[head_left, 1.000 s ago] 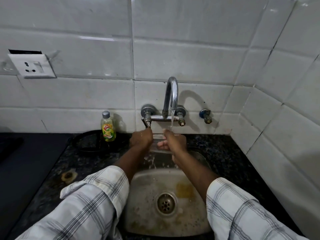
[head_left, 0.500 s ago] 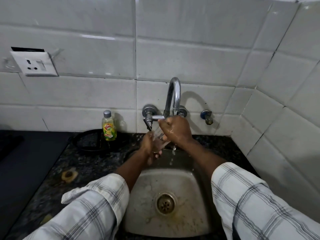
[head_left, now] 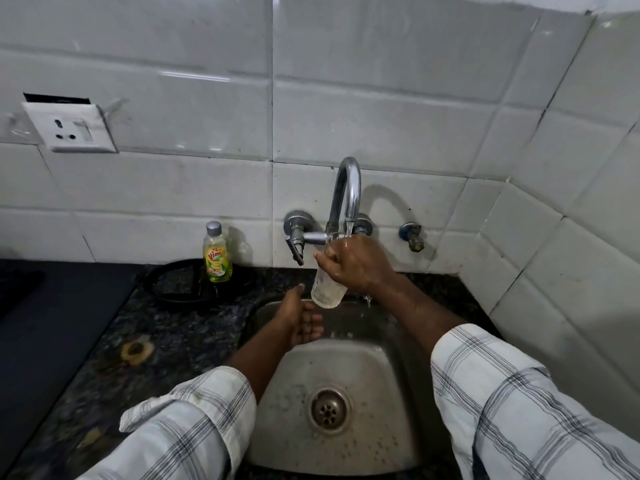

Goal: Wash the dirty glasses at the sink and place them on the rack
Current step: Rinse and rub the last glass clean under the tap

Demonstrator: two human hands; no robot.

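Gripping the glass under the tap, right hand raised; left hand open, empty.

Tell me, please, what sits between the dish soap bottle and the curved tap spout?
In the head view, a wall-mounted valve with a down-turned lever sits between the soap bottle and the tap spout.

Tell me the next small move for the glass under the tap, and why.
Probably tip the clear drinking glass over the steel sink to empty it. The right hand grips it mouth-up beneath the chrome tap, whose water falls at its rim, while the left hand is open below, holding nothing.
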